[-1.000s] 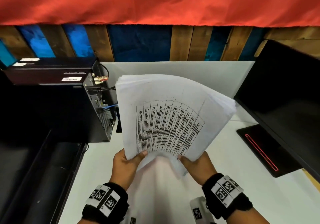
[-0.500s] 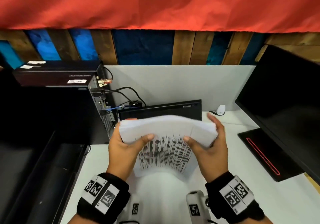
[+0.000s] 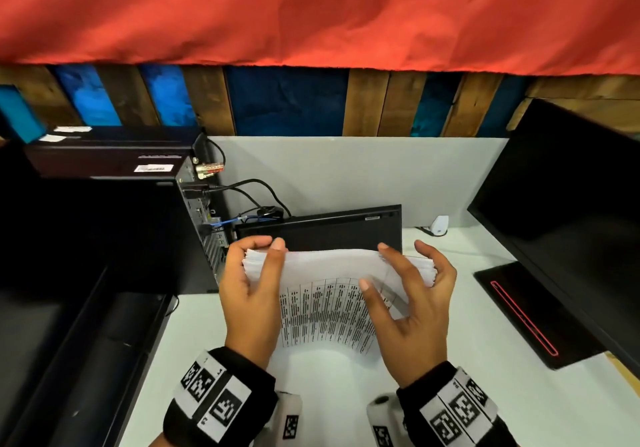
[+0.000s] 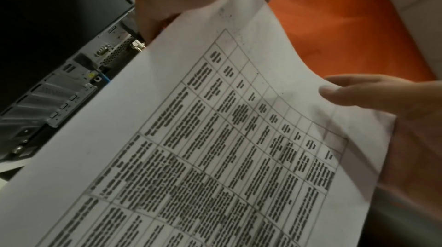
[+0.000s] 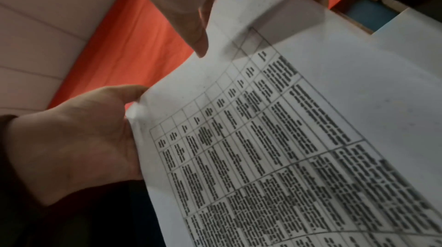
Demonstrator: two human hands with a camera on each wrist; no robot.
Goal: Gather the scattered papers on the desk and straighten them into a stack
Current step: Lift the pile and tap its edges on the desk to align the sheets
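The stack of papers (image 3: 329, 270) is white and stands nearly upright, long edge down, over the left part of the white surface (image 3: 467, 394), in from its far edge. Whether its lower edge touches the surface cannot be told. The front sheet (image 3: 325, 311) carries a printed grid filled with dark text and bows outward. At both upper corners the sheet edges are stepped, not flush. The left hand (image 3: 249, 294) grips its left end, and the right hand (image 3: 412, 308) its right end.

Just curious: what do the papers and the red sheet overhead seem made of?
The papers look like thin matte white paper: they curve, fan at the edges and carry a printed table. The red sheet is probably matte cloth: it creases softly.
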